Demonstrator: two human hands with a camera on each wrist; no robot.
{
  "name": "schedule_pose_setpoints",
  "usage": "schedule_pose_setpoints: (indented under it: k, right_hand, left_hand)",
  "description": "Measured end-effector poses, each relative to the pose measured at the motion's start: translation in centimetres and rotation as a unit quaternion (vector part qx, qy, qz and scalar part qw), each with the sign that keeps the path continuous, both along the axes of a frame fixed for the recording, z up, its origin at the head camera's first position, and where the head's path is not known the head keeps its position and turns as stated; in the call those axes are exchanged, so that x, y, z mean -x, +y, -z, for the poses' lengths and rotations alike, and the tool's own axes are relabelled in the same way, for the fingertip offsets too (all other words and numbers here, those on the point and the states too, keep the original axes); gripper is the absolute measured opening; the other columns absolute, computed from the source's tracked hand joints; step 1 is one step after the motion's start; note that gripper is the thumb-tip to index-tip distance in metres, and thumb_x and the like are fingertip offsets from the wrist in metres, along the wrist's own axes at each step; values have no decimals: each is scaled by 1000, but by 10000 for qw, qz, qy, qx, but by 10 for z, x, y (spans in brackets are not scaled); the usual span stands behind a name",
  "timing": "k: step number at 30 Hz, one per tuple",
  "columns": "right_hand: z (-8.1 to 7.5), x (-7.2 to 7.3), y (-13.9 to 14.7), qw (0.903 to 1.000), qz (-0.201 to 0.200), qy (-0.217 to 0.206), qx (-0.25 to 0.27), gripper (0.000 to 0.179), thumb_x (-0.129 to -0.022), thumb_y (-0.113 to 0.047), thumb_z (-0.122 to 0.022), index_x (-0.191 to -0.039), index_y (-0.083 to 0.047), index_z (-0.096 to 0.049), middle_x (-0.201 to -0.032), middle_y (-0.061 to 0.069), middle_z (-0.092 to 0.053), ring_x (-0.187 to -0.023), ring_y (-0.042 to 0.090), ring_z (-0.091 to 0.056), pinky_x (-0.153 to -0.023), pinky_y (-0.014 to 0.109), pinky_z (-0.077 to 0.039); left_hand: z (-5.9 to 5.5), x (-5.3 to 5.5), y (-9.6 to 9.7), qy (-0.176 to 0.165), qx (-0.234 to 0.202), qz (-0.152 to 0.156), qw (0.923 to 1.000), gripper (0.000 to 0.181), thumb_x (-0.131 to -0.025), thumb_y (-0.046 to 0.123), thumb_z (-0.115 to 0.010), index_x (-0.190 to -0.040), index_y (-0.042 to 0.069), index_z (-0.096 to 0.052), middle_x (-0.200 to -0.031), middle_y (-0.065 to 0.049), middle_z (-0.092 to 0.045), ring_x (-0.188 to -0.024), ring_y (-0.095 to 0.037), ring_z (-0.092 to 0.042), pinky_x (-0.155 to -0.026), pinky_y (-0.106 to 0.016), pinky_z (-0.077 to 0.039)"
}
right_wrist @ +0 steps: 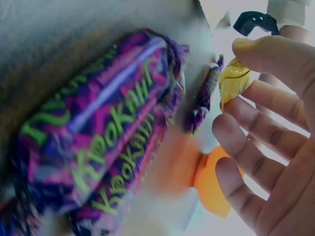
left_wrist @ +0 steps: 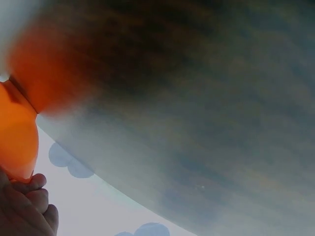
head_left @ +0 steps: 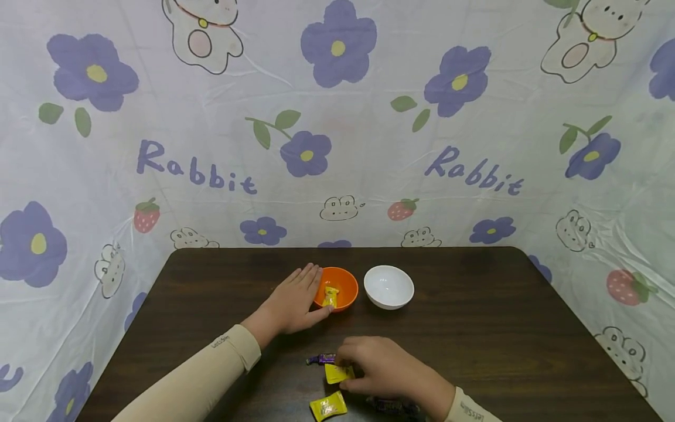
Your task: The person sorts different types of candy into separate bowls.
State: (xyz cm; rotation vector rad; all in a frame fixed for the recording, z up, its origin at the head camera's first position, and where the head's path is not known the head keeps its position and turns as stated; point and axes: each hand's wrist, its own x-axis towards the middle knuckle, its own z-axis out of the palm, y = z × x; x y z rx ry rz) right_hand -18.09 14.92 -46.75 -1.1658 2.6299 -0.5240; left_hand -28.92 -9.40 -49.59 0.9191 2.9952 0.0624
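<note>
My left hand (head_left: 294, 303) rests with straight fingers against the left side of an orange bowl (head_left: 349, 288), its thumb at the near rim. Inside that bowl lies a yellow-wrapped candy (head_left: 330, 296). Lower down, my right hand (head_left: 390, 370) pinches another yellow-wrapped candy (right_wrist: 233, 84) between thumb and fingers, close over the table. Beyond those fingertips is a purple-wrapped candy (head_left: 319, 359), partly covered. A third yellow candy (head_left: 329, 405) lies nearer the front. Beneath the right wrist are more purple candies (right_wrist: 93, 123), large in the right wrist view.
A white bowl (head_left: 389, 287) stands just right of the orange one. The dark wooden table (head_left: 474, 316) ends at the back against a white curtain (head_left: 369, 164) printed with flowers and rabbits.
</note>
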Motion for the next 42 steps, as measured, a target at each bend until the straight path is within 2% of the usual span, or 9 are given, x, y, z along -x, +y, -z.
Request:
schedule_pose_setpoints:
  k: [8,17,24,30,36,42]
  right_hand:
    - [-8,6,7,9987,275,276,321,23,-91,-35,-85,-109,-25,-75,-101,-15,-68,-79,4,-61,-71,17,-52]
    - [-22,17,15,9939,610,580,714,22,-90,-31,-86,-107,-24,-74,-100,-12,-68,-77,9,-63,-69,18,-53]
    - [-24,29,21,9880,881,864,933,24,-89,-31,-87,-107,-22,-73,-96,-9,-69,-79,13,-66,-72,20,-57]
    - [-25,39,21,9821,1164,853,1207,23,-90,-28,-87,-107,-20,-73,-93,-5,-69,-77,17,-66,-69,20,-57]
    - [-22,50,16,9779,1448,987,1139,22,-89,-30,-86,-104,-19,-73,-89,-5,-67,-74,10,-59,-66,20,-54]
    - [-21,65,12,9751,1644,1160,935,23,-89,-30,-86,-103,-17,-74,-92,-3,-70,-78,11,-61,-72,27,-56]
  left_hand:
    - [-3,0,1,-39,17,-19,10000,97,-104,75,-31,-170,5,-19,-178,-11,-16,-167,-28,-17,-136,-46,-14]
    - [-3,1,1,70,-23,54,10000,96,-105,74,-31,-169,3,-20,-178,-13,-18,-166,-30,-19,-136,-47,-16]
    - [-3,1,1,78,12,62,9999,96,-105,74,-31,-169,4,-20,-178,-13,-19,-166,-30,-19,-135,-48,-17]
    - [-1,0,0,78,-70,30,9999,96,-105,73,-33,-169,4,-21,-178,-12,-19,-166,-30,-19,-135,-48,-16]
    - [2,-1,0,63,-104,45,9999,95,-105,72,-33,-169,3,-21,-178,-13,-19,-166,-30,-19,-135,-48,-16]
    - [1,-2,0,107,-135,71,9998,95,-105,72,-33,-169,2,-21,-178,-14,-20,-166,-31,-19,-136,-48,-16]
